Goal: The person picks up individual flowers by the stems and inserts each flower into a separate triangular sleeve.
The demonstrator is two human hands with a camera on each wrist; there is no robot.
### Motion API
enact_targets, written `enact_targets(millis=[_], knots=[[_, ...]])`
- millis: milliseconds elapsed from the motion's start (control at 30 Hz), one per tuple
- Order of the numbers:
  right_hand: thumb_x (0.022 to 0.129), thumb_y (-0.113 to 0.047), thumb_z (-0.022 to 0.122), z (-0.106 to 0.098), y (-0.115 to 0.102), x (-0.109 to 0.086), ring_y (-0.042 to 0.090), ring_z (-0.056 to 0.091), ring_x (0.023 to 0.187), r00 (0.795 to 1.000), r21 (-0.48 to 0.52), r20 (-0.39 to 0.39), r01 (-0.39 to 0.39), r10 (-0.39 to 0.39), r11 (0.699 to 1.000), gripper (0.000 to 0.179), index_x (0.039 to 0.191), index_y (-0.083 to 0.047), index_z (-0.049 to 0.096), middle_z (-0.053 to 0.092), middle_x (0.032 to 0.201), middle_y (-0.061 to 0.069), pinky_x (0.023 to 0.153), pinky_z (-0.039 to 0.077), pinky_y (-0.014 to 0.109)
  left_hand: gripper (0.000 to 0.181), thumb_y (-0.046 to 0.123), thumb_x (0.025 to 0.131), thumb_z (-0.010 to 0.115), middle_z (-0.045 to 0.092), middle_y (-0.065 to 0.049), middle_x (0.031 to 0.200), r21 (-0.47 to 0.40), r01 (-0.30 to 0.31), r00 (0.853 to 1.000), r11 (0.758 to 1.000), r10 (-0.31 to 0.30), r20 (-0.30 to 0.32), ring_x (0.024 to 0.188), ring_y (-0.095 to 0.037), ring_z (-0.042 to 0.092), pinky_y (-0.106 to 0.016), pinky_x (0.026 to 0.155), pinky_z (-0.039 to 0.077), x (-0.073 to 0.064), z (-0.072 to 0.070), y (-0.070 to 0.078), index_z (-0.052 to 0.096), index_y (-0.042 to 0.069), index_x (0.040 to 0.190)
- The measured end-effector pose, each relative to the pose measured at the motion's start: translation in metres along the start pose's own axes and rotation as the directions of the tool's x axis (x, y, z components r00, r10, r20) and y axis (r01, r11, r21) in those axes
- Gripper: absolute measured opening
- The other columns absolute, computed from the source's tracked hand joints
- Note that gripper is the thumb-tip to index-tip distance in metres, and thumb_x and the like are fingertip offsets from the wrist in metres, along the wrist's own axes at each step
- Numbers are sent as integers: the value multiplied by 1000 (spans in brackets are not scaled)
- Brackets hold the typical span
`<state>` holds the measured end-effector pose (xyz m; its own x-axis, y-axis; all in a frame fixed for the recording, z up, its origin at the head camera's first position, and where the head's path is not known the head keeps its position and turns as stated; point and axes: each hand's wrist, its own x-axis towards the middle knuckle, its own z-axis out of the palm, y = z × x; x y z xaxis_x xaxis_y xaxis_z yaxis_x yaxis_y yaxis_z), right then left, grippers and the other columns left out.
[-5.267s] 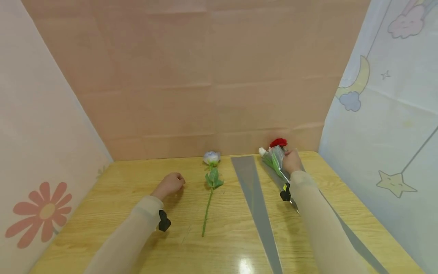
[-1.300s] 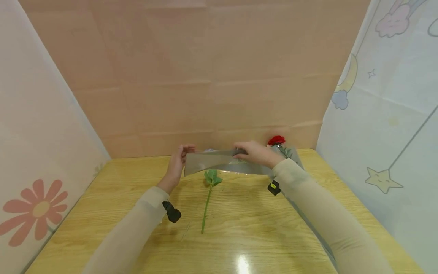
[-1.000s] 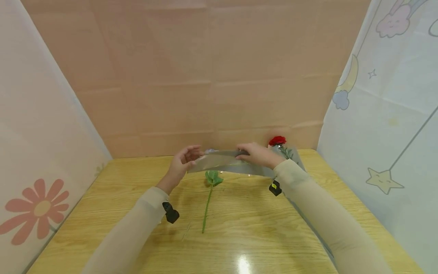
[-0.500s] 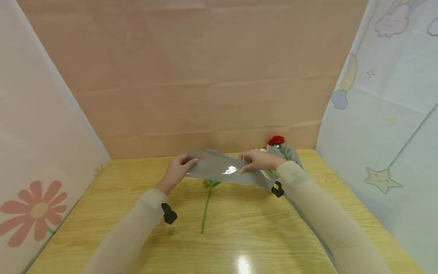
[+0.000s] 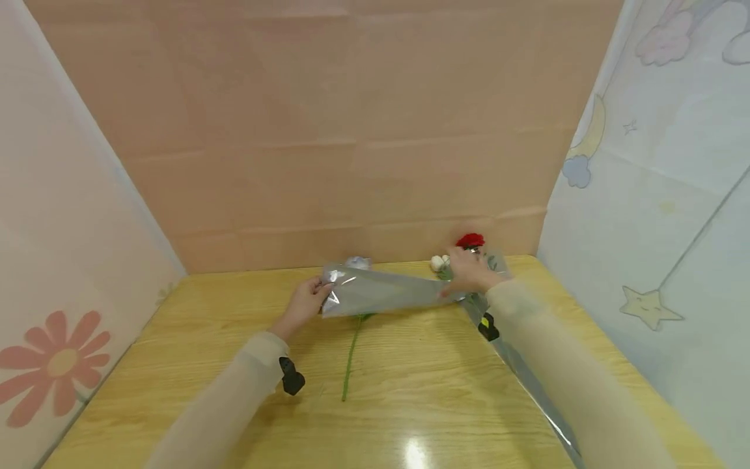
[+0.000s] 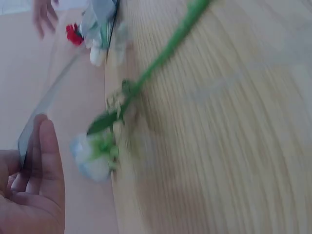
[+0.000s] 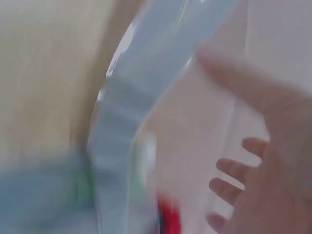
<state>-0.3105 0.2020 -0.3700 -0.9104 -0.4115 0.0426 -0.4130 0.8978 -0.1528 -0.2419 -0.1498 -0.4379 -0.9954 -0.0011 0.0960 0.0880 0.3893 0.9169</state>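
My left hand (image 5: 301, 305) pinches one end of a translucent grey flower sleeve (image 5: 383, 293), held crosswise above the table. In the left wrist view the edge of the sleeve (image 6: 43, 103) runs between thumb and fingers. My right hand (image 5: 469, 270) is over the sleeve's other end, blurred; the right wrist view shows its fingers (image 7: 229, 170) spread and holding nothing. Below the sleeve lies a pale blue-white flower (image 5: 357, 262) with a green stem (image 5: 350, 365), its middle partly covered. A red flower (image 5: 471, 240) and white blooms (image 5: 437, 263) lie just beyond my right hand.
Another grey sleeve (image 5: 541, 391) runs under my right forearm toward the table's front. The wooden table (image 5: 375, 417) is bounded by a tan backdrop (image 5: 363, 163) and printed side sheets. Black wrist devices sit on both sleeves of my top.
The grey sleeve was lifted from the table and turned crosswise. My left hand took its end; in the last half second my right hand moved right along it and its fingers spread.
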Motion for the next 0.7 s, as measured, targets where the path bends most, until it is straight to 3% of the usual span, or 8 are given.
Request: enact_targets(millis=[67,167,300,467,600,700], knots=[[65,-44,89,19,-25,2,46,22,141,991,85,79,100,-107,991,123,153,-6,12,24,156,21,109,19,68,28,20,102,51,68,-13,90,-24,0,1000,1000,1,25,72,-17,63,-30,64,55,0,7,4,58,-3,116],[60,-43,92,48,-53,2,43,11,146,977,118,121,162,-177,980,137,156,-9,-1,11,160,20,112,14,65,25,20,101,52,68,-17,95,-63,-3,998,998,7,65,82,-23,67,-35,70,58,0,20,13,57,-2,113],[64,-37,91,72,-62,4,40,19,145,984,24,85,152,-154,988,129,156,-11,3,21,157,19,115,16,58,27,21,100,55,68,-14,95,-148,6,995,989,8,98,85,-19,67,-33,71,57,-4,30,30,59,-2,114],[73,-20,83,79,-52,14,35,39,130,980,84,-11,198,-198,977,106,153,-7,15,40,140,19,111,27,52,30,21,101,54,66,-6,101,-248,81,991,965,-50,128,84,-12,62,-29,72,55,-5,24,40,61,0,120],[72,-19,84,77,-52,18,37,33,133,953,163,-43,303,-300,939,111,153,-5,10,32,145,20,110,27,53,36,23,101,53,65,-7,111,-280,90,988,956,-51,144,92,-13,63,-32,80,55,-4,18,41,58,1,128],[67,-19,88,75,-56,21,36,23,143,919,223,-51,392,-391,892,124,155,-8,0,22,155,18,115,18,57,38,22,101,52,63,-15,120,-288,56,983,956,-1,185,102,-21,63,-39,88,54,-4,19,46,56,-2,130]])
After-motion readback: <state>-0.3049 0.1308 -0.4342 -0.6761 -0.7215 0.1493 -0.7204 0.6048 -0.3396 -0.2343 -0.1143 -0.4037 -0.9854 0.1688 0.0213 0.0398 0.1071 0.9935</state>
